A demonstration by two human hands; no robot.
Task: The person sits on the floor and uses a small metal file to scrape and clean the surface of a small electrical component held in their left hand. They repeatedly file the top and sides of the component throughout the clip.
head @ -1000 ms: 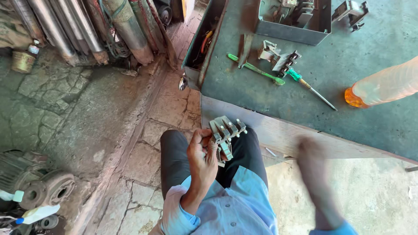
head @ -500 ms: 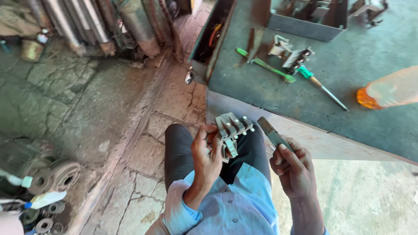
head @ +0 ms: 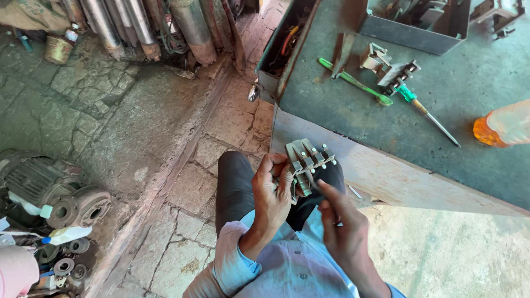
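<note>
While the person sits by the green counter (head: 469,105), a grey metal part (head: 306,165) with several prongs and small white studs is held up over the lap, just in front of the counter's edge. The left hand (head: 272,190) is closed around its left side, fingers wrapped over it. The right hand (head: 342,221) comes up from below with fingers curled, one fingertip touching the part's lower edge; whether it pinches anything I cannot tell. On the counter lie a green-handled screwdriver (head: 428,113), a green stick-like tool (head: 356,83), a similar metal part (head: 389,66), a grey metal tray (head: 411,30) and an orange-capped bottle (head: 505,124). An old motor (head: 38,182) sits on the stone floor, well apart.
</note>
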